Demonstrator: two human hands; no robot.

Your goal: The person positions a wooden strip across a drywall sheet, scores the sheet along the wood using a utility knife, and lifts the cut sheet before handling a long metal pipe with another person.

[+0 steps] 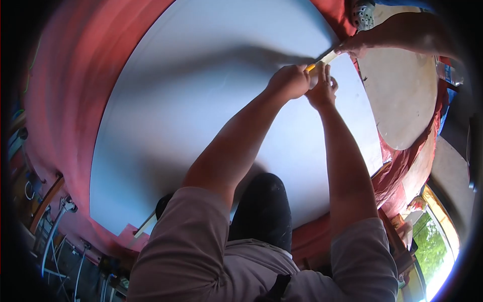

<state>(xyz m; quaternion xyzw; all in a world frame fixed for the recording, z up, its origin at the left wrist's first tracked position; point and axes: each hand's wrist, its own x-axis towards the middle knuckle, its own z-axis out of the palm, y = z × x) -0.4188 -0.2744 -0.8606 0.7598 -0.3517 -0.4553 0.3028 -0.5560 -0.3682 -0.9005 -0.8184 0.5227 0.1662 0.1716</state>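
My left hand is closed, with a small orange-yellow piece showing at its fingertips; its kind cannot be made out. Close beside it is my right hand, its fingers bent around the near end of a pale, narrow strip. Another person's hand reaches in from the upper right and touches the strip's far end. All three hands are over a large white sheet, near its upper right edge. My fingers hide part of the strip.
Red cloth surrounds the white sheet. One dark-clad knee rests on the sheet. A pale board lies to the right, with a clog-style shoe above it. Metal tubing and cables stand at lower left.
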